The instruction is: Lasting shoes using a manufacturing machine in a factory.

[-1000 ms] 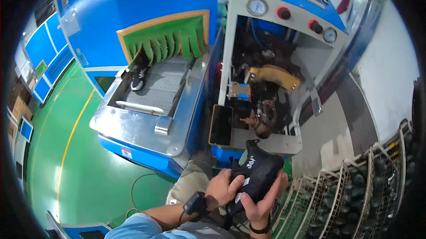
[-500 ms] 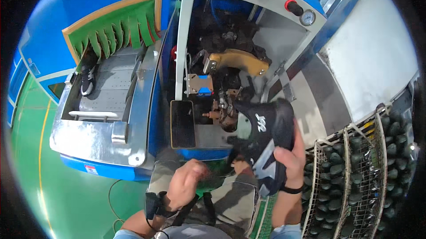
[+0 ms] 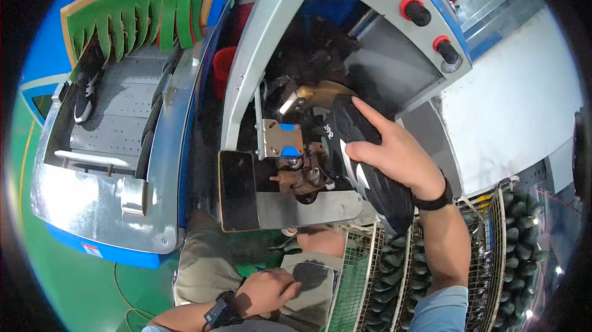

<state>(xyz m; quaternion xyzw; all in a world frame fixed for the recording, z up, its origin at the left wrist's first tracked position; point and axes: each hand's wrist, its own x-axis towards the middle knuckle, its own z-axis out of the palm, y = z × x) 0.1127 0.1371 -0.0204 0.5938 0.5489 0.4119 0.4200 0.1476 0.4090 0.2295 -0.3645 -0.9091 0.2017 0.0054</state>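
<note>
The machine [image 3: 394,60] stands ahead of the right hand [image 3: 398,153], which is clamped on the shoe [image 3: 377,185]. The left hand [image 3: 266,292], apart and seemingly empty, could help keep the shoe from knocking the mount [image 3: 301,179] left of that grip.

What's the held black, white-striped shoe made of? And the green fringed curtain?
Held black, white-striped shoe: upper probably fabric or mesh, since it looks matte and soft. Green fringed curtain: perhaps felt or coated cloth; its dull strips bend and curl.
</note>
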